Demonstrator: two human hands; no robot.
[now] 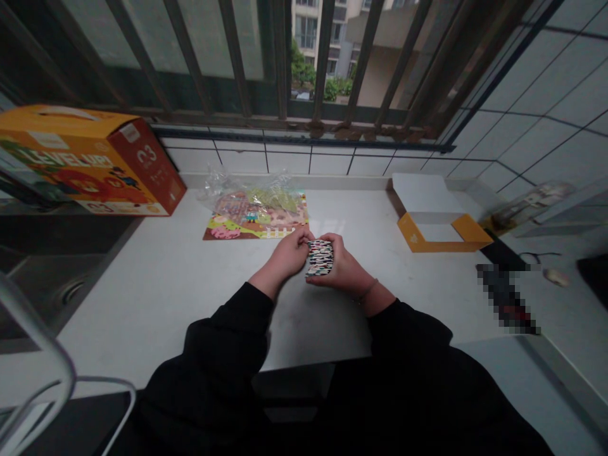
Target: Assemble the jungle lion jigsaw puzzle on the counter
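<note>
A thick stack of pieces [320, 258] with striped, multicoloured edges is held above the white counter [142, 285]. My right hand [344, 269] wraps round its right side, thumb below and fingers over the top. The fingers of my left hand [291, 253] are curled at the stack's upper left edge; what they pinch, if anything, is too small to make out. Behind my hands a colourful picture sheet [228, 229] lies on the counter, partly under crumpled clear plastic [221, 183].
An orange box with a handle [80, 168] stands at the back left beside a sink [61, 272]. At the right lie an open yellow box [415, 237] and a pixelated dark object [506, 297]. A barred window [256, 63] is behind.
</note>
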